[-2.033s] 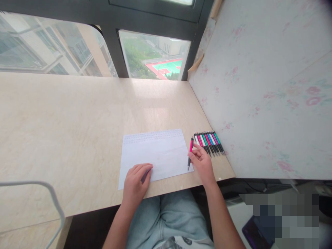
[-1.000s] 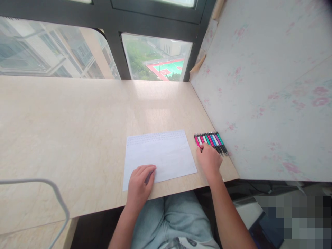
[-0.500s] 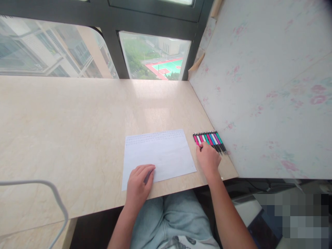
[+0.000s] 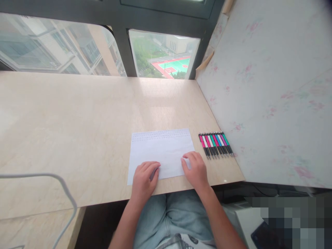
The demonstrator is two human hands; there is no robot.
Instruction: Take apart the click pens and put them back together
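Observation:
A white sheet of paper (image 4: 163, 148) lies on the tabletop, with rows of small handwriting along its far edge. Resting on its near left part is my left hand (image 4: 144, 178), fingers curved and the thumb apart, with nothing seen in it. My right hand (image 4: 196, 170) is at the near right corner of the sheet, a gap between its thumb and fingers and no pen in them. To the right of that hand, several click pens (image 4: 215, 145) in pink, white, green, blue and purple with black grips lie side by side in a row.
A floral-papered wall (image 4: 272, 103) borders the right of the stone-patterned table (image 4: 77, 138). A dark window frame (image 4: 163, 24) stands at the back. At the left front, a grey curved tube or cable (image 4: 64, 188) arches over the table. My lap is below the near edge.
My right hand has left the pink pen at the row's left end and moved left onto the paper's corner. The left hand stays on the sheet. The view has shifted slightly.

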